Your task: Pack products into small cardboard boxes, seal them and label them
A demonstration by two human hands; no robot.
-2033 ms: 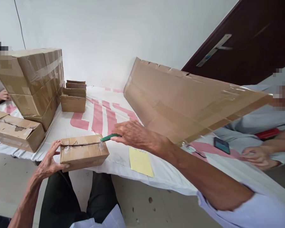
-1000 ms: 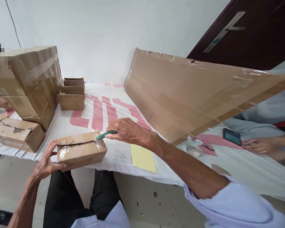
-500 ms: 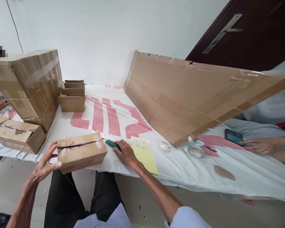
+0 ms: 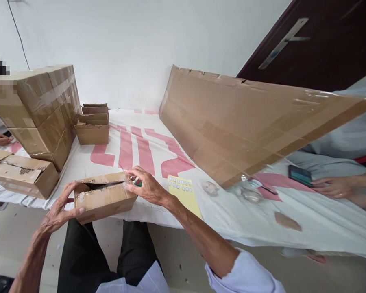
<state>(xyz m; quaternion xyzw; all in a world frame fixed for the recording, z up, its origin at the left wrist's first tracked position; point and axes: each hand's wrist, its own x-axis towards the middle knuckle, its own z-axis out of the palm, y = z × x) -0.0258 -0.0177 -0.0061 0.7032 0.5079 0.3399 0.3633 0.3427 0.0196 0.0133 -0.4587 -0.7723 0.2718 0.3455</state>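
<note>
Carton (image 4: 110,208) gaping along top, inside unseen; left grip (image 4: 58,209), right grip (image 4: 149,188) clasping ends.

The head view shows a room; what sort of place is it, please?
Probably an indoor workroom: stacked brown cardboard boxes, a table draped in white and red cloth, and an oblong brown cardboard box, its top parted.

The near box (image 4: 106,201) is brown; the tool (image 4: 138,184) at its right end shows green. The cloth (image 4: 247,224) is white with bold pinkish-red shapes, and the sheet (image 4: 184,196) on it yellow, dotted with two whitish rows. Far right, the door (image 4: 332,49) is dark maroon. Near, trousers (image 4: 79,260) are black, the right sleeve (image 4: 247,272) pale blue.
</note>
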